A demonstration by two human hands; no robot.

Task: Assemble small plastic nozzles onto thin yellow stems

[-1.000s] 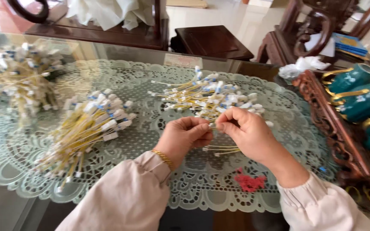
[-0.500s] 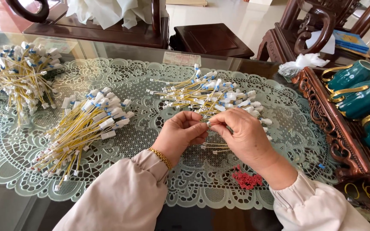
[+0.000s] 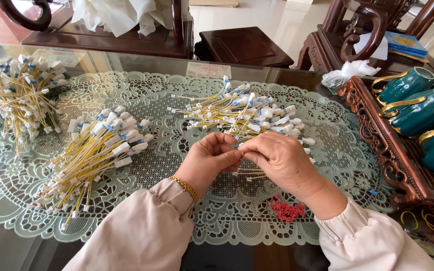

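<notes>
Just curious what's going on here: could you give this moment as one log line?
left hand + right hand: pinching short yellow cable with white connectors | yellow cable piles | green lace mat

Both arms in loose pale-beige long sleeves, cuffs gathered w/ elastic at wrists. Left hand (image 3: 208,163) bare, thin gold chain bracelet (image 3: 185,187) at wrist. Right hand (image 3: 282,160) bare, no jewellery seen.

A glass-topped table (image 3: 141,62) carries a pale green lace mat (image 3: 177,130); beyond the fingers (image 3: 227,145) lies a pile of yellow wires with white connectors (image 3: 242,113), and two more piles lie left.
</notes>
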